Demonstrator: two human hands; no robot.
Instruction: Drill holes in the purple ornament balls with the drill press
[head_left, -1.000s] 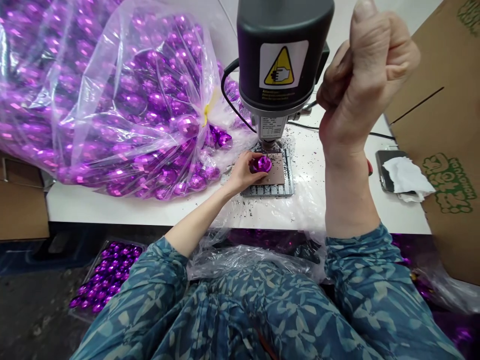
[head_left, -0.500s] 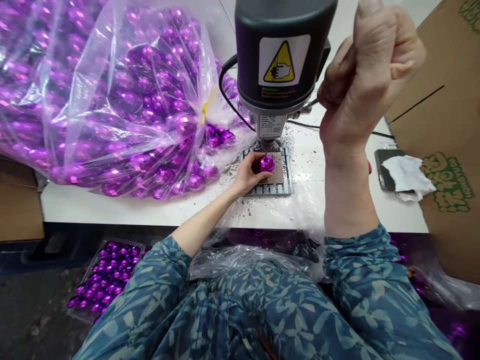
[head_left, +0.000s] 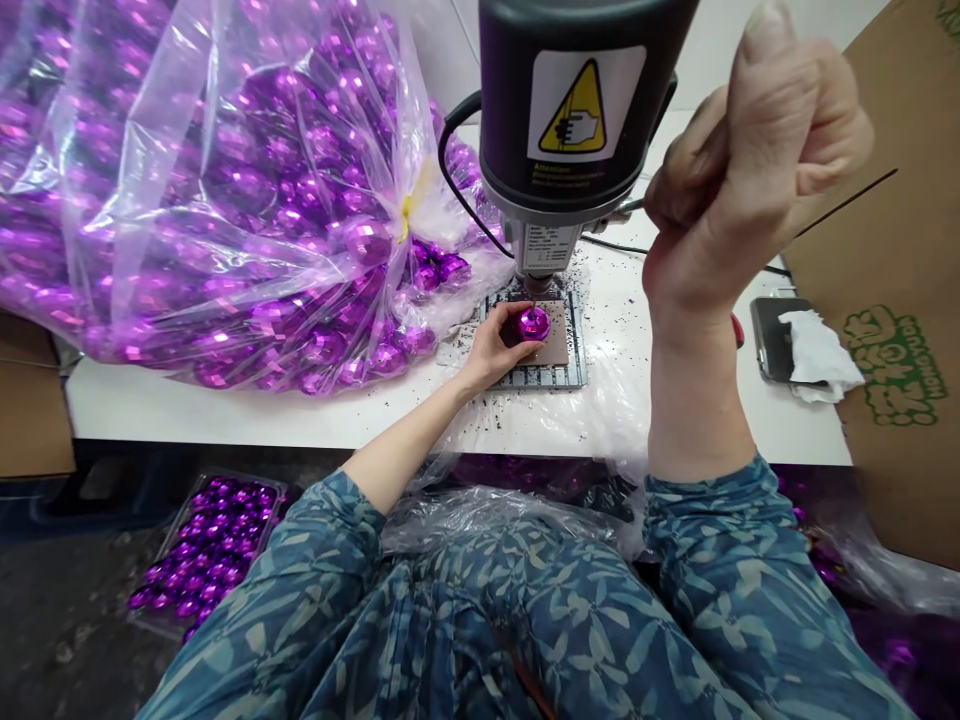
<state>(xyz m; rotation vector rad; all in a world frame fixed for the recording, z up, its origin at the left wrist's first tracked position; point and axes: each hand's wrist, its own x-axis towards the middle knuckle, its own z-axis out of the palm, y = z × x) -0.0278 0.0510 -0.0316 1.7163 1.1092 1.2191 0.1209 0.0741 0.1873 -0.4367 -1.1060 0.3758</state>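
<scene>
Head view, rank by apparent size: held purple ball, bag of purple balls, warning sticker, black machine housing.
Largest to smallest, as they look:
1. Bag of purple balls, cut off by the frame
2. Black machine housing, also cut off; looks closer to the camera
3. Warning sticker
4. Held purple ball

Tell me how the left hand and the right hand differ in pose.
The left hand pinches a purple faceted ball between thumb and fingers; the right hand is closed like a fist, and whatever it may grip is hidden. The left hand is low, over the brown plate; the right hand is up beside the black motor housing. Both are bare.
</scene>
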